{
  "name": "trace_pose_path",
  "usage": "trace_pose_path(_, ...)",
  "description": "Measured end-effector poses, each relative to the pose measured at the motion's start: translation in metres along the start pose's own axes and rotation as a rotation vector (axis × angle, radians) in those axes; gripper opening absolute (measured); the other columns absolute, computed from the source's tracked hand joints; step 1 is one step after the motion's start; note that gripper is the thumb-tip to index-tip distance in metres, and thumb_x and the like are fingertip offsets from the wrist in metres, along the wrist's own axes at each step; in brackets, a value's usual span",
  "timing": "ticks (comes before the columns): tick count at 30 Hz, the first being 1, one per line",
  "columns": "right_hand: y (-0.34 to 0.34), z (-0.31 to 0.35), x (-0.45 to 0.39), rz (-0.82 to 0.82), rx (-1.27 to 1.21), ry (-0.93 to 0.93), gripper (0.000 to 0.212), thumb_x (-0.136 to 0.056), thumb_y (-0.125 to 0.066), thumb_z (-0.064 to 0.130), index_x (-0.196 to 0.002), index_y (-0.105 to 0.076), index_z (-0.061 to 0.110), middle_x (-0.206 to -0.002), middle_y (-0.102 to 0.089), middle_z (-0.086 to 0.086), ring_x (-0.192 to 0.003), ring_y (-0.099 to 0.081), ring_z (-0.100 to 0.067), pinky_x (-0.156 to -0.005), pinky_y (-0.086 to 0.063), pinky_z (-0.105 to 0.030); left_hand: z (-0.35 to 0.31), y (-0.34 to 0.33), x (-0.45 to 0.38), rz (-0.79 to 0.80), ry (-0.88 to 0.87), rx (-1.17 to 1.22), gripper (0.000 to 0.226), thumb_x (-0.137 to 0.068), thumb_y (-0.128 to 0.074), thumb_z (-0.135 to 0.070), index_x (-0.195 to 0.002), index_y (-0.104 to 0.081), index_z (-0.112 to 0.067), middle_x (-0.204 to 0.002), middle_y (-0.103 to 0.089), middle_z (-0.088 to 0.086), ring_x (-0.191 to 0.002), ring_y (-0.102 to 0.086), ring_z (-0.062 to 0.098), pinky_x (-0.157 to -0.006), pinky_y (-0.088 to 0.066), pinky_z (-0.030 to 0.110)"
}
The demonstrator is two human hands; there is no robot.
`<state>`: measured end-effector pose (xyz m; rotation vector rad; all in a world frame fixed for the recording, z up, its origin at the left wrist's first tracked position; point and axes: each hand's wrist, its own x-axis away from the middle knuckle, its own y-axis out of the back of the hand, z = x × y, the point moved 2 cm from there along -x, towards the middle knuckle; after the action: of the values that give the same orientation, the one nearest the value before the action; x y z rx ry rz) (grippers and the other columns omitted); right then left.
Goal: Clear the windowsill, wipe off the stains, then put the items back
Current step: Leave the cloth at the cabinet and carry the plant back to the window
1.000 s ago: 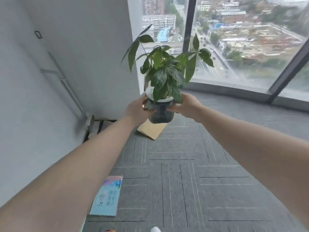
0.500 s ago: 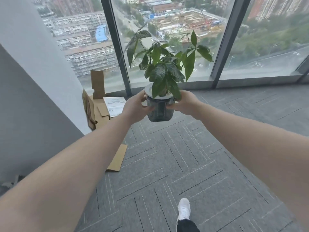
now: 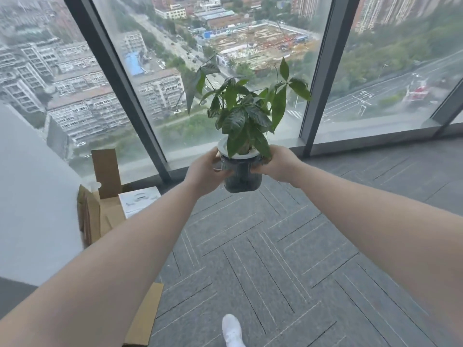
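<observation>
And round they come: a second ago the potted plant (image 3: 241, 156) was being carried along the grey side wall, and now it faces the window glass square on, with the windowsill (image 3: 363, 142) running straight ahead beyond the pot. A white shoe (image 3: 232, 330) is stepping forward below the pot on the carpet. My read is that this is the put-back leg of the job, the plant heading home to the ledge, though I can't tell from here whether the sill has been wiped.

The grip looks firm. The left hand (image 3: 204, 172) wraps the pot's left flank, fingers curled round the ribbed wall just under the white rim. The right hand (image 3: 276, 162) clamps the opposite side, its fingers partly hidden behind a drooping leaf. So the pot sits squeezed between both palms, upright, held in the air short of the sill. Left of the pot, cardboard boxes (image 3: 102, 209) lean by the wall.
</observation>
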<state>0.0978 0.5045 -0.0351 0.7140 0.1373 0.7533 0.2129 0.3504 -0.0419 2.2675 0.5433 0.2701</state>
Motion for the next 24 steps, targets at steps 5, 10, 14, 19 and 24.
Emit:
trace_pose_path(5, 0.030, -0.030, -0.105, -0.077, 0.000, -0.067, 0.047, -0.079, -0.077, 0.029, -0.121, -0.063, 0.012, -0.116, -0.067, -0.007, -0.107, -0.061, -0.028, -0.094, -0.051, -0.041, 0.002, -0.023, -0.126, 0.032, -0.063, -0.002, 0.062, -0.084, -0.069, -0.029, -0.139, -0.042, -0.037, -0.133, -0.060, -0.003, -0.096, -0.070, 0.014, -0.093, -0.052, 0.041)
trace_pose_path(10, 0.066, -0.054, -0.210, -0.108, 0.016, -0.108, 0.048, -0.081, -0.075, 0.028, -0.124, -0.061, 0.010, -0.119, -0.065, -0.008, -0.108, -0.059, -0.029, -0.084, -0.047, -0.034, -0.001, -0.042, -0.252, 0.081, -0.116, 0.006, 0.058, -0.084, -0.070, -0.029, -0.137, -0.046, -0.035, -0.135, -0.059, -0.001, -0.098, -0.069, 0.015, -0.095, -0.050, 0.039)
trace_pose_path(14, 0.092, -0.069, -0.281, -0.107, 0.044, -0.129, 0.047, -0.081, -0.075, 0.030, -0.123, -0.062, 0.011, -0.118, -0.065, -0.006, -0.105, -0.058, -0.026, -0.083, -0.042, -0.028, -0.006, -0.054, -0.332, 0.113, -0.095, 0.018, 0.061, -0.083, -0.070, -0.027, -0.138, -0.046, -0.033, -0.133, -0.060, 0.001, -0.103, -0.068, 0.017, -0.096, -0.048, 0.037)
trace_pose_path(19, 0.127, -0.099, -0.372, -0.092, 0.042, -0.156, 0.046, -0.084, -0.073, 0.026, -0.126, -0.059, 0.011, -0.126, -0.062, -0.006, -0.115, -0.056, -0.028, -0.088, -0.040, -0.028, -0.015, -0.075, -0.436, 0.145, -0.073, -0.012, 0.066, -0.082, -0.071, -0.029, -0.141, -0.041, -0.038, -0.137, -0.058, 0.000, -0.091, -0.071, 0.015, -0.097, -0.048, 0.035)
trace_pose_path(24, 0.159, -0.140, -0.480, -0.021, 0.052, -0.122, 0.048, -0.084, -0.073, 0.029, -0.125, -0.058, 0.012, -0.128, -0.061, -0.006, -0.117, -0.055, -0.027, -0.086, -0.037, -0.023, -0.023, -0.104, -0.535, 0.103, 0.008, -0.012, 0.061, -0.083, -0.070, -0.030, -0.137, -0.044, -0.039, -0.134, -0.060, -0.003, -0.091, -0.071, 0.012, -0.097, -0.048, 0.036)
